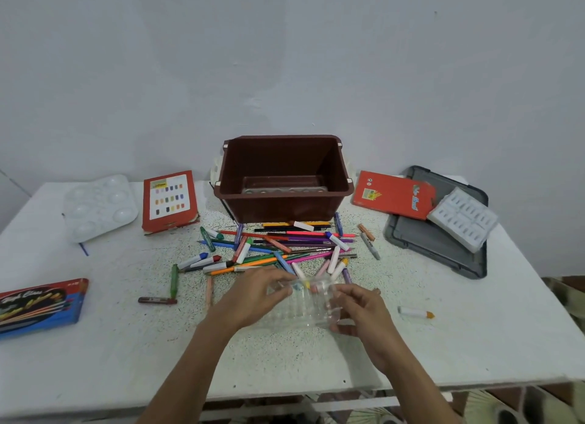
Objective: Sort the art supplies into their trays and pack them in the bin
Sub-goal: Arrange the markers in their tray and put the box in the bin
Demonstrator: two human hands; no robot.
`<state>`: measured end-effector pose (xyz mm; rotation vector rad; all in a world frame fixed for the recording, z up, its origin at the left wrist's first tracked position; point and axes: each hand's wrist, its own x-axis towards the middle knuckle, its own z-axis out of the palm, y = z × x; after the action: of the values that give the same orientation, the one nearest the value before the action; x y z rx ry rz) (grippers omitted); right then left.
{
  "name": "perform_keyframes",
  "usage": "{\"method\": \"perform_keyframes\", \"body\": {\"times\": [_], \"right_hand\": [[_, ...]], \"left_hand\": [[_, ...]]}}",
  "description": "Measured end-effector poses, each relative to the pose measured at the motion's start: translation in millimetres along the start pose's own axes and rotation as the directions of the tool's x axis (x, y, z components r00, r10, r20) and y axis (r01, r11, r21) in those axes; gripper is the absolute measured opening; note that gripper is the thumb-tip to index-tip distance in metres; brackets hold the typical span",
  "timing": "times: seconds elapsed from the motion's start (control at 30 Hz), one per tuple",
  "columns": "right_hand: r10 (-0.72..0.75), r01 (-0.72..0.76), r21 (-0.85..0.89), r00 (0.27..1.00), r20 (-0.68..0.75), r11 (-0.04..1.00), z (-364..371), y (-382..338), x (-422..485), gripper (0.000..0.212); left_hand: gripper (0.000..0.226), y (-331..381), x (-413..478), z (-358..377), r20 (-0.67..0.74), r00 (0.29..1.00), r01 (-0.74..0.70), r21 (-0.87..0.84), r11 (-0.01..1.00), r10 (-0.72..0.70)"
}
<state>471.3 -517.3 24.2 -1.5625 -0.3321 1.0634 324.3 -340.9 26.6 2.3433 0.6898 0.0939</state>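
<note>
A clear ridged plastic tray [304, 309] lies on the white table [126, 354] in front of me. My left hand [256, 294] grips its left edge, and my right hand [357, 313] grips its right side. A few crayons lie at the tray's far end. Beyond it spreads a heap of crayons, pencils and markers [278, 249]. The brown bin [283, 176] stands at the back centre, with a clear tray lying in its bottom.
A white paint palette [99, 207] and a red box [169, 200] lie at back left. A blue pencil box [39, 306] sits at the left edge. Back right: a red pencil box [392, 194], a white moulded tray [462, 218], a grey lid [437, 243]. A lone white crayon [414, 313] lies right.
</note>
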Motion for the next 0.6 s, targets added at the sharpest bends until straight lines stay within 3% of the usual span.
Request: {"method": "perform_keyframes", "body": {"times": [0.43,0.5,0.6], "right_hand": [[-0.139,0.128,-0.34,0.99,-0.008,0.932,-6.6,11.2,8.1,0.028],[-0.173,0.155,-0.323,0.985,-0.026,0.934,-4.5,12.8,6.9,0.027],[-0.168,0.155,-0.162,0.983,-0.072,0.975,-4.3,11.7,1.5,0.023]], "left_hand": [[0.026,14.5,1.5,6.1,0.046,0.999,0.014,-0.068,0.998,-0.011],[0.025,12.9,-0.2,8.0,0.039,0.999,0.019,-0.073,0.997,-0.016],[0.024,11.3,-4.1,15.1,-0.025,0.995,0.089,-0.146,0.985,-0.094]]}}
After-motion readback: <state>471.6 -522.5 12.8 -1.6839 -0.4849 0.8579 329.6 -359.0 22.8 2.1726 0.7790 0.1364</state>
